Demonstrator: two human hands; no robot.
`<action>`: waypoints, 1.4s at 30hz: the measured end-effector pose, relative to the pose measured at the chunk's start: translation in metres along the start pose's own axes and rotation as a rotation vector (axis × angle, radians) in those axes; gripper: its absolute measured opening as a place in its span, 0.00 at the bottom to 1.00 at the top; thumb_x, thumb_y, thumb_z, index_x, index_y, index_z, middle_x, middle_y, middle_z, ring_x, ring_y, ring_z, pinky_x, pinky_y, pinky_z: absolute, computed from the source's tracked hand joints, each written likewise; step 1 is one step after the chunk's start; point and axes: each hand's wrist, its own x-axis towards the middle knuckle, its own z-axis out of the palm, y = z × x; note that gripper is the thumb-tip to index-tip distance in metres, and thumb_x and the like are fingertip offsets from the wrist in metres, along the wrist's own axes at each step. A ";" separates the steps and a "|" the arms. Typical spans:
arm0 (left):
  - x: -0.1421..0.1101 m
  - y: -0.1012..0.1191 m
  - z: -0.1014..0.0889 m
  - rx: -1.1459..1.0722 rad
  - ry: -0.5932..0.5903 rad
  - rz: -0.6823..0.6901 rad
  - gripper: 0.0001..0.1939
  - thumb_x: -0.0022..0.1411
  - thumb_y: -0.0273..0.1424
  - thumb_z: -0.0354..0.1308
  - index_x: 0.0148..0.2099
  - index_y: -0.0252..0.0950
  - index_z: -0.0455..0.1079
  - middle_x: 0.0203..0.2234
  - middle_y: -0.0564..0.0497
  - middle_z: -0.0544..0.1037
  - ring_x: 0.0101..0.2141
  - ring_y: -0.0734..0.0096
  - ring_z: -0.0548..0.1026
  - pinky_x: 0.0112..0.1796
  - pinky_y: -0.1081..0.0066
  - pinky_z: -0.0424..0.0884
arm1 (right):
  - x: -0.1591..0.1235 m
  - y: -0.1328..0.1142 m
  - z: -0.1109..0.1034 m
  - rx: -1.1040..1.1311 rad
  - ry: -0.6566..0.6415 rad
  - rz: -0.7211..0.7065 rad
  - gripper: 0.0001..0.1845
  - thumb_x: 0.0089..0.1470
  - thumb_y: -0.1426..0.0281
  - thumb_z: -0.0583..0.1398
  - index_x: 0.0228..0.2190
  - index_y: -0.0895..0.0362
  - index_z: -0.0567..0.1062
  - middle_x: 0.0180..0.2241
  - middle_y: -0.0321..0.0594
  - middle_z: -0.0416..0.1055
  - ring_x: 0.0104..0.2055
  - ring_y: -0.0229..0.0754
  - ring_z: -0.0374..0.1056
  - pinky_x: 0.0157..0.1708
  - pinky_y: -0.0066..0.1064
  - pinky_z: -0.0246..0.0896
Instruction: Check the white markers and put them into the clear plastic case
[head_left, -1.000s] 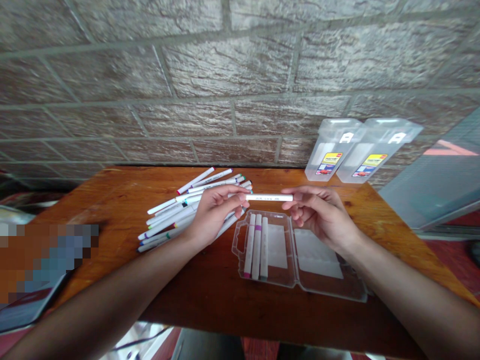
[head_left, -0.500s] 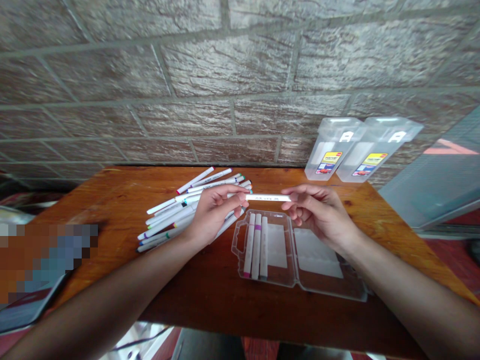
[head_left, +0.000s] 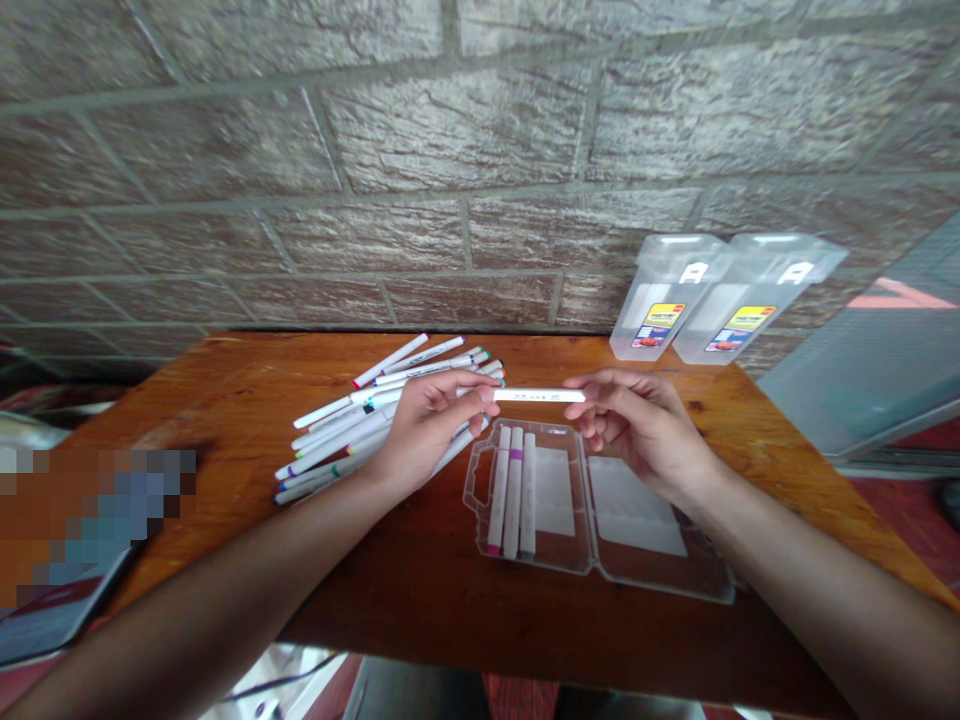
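Note:
A white marker (head_left: 537,396) with small print on its barrel lies level between my two hands, above the table. My left hand (head_left: 442,415) pinches its left end, and my right hand (head_left: 637,420) pinches the other end. Both tips are covered by fingers. Below stands an open clear plastic case (head_left: 589,572), with three white markers (head_left: 514,495) side by side in its left half. A loose pile of white markers (head_left: 337,430) with coloured ends lies behind and left of my left hand, which hides part of it.
Two clear plastic containers (head_left: 724,300) with yellow labels stand at the back right of the wooden table (head_left: 240,400), against the brick wall (head_left: 480,240). A dark flat device (head_left: 67,610), partly blurred out, is at the left edge.
The marker has turned slightly about its length, so its print shows differently. Both hands keep nearly the same place and grip.

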 end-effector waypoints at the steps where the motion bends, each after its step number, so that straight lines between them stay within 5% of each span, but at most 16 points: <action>1: 0.000 0.001 0.000 -0.003 0.003 -0.006 0.09 0.61 0.35 0.72 0.41 0.35 0.84 0.28 0.49 0.83 0.22 0.76 0.71 0.28 0.72 0.66 | 0.000 0.000 0.000 0.004 0.001 0.004 0.08 0.45 0.69 0.71 0.31 0.57 0.87 0.25 0.41 0.82 0.19 0.35 0.69 0.17 0.24 0.64; 20: 0.000 0.007 0.004 -0.125 0.056 -0.063 0.10 0.58 0.34 0.72 0.40 0.34 0.85 0.27 0.47 0.84 0.22 0.76 0.72 0.27 0.73 0.68 | 0.000 -0.002 -0.001 0.053 0.017 0.021 0.10 0.44 0.69 0.69 0.32 0.59 0.87 0.25 0.42 0.83 0.18 0.35 0.70 0.16 0.24 0.64; 26: 0.000 0.008 0.003 -0.203 0.079 -0.093 0.11 0.57 0.33 0.70 0.40 0.31 0.84 0.31 0.41 0.85 0.26 0.70 0.78 0.26 0.72 0.68 | 0.002 -0.003 -0.001 0.050 0.048 0.025 0.09 0.44 0.70 0.68 0.31 0.59 0.86 0.24 0.42 0.82 0.17 0.35 0.68 0.14 0.23 0.63; 33: -0.001 0.008 0.001 -0.226 0.033 -0.083 0.12 0.60 0.33 0.67 0.43 0.31 0.85 0.35 0.39 0.86 0.29 0.65 0.81 0.26 0.70 0.69 | 0.004 -0.004 -0.002 0.096 0.086 0.061 0.09 0.44 0.70 0.68 0.30 0.60 0.85 0.22 0.40 0.81 0.17 0.35 0.68 0.13 0.24 0.62; 42: -0.004 0.009 -0.002 -0.257 -0.068 -0.059 0.14 0.65 0.33 0.66 0.49 0.31 0.84 0.35 0.40 0.87 0.24 0.73 0.75 0.29 0.70 0.71 | 0.008 -0.003 -0.003 0.138 0.143 0.137 0.05 0.46 0.74 0.66 0.28 0.60 0.83 0.21 0.41 0.81 0.16 0.37 0.71 0.13 0.22 0.66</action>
